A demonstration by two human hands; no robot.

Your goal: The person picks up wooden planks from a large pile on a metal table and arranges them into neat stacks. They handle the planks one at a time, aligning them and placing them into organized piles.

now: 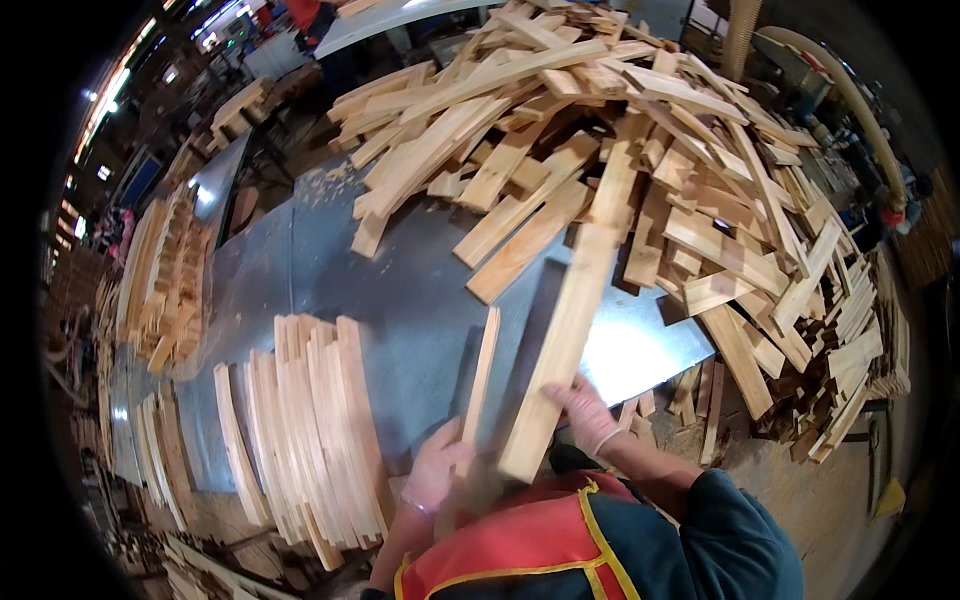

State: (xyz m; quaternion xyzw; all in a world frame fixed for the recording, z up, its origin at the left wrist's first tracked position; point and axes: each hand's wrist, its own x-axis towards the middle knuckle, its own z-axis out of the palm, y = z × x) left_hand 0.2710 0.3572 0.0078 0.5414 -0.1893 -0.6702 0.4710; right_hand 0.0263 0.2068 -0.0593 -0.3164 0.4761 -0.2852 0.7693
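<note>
Right hand [588,410] is clenched on a long wooden slat [562,345] near its lower end. I read the grip as low so the far end can rest against the loose heap of offcuts [640,150] at the desk's far right. Left hand [436,468] grips a thinner strip [480,378] on edge at the near edge of the metal-topped desk [400,290]. Sorted slats [310,430] stand on edge in a tight row at the near-left edge, likely to keep them compact. More stacks [165,275] sit at the far-left edge.
</note>
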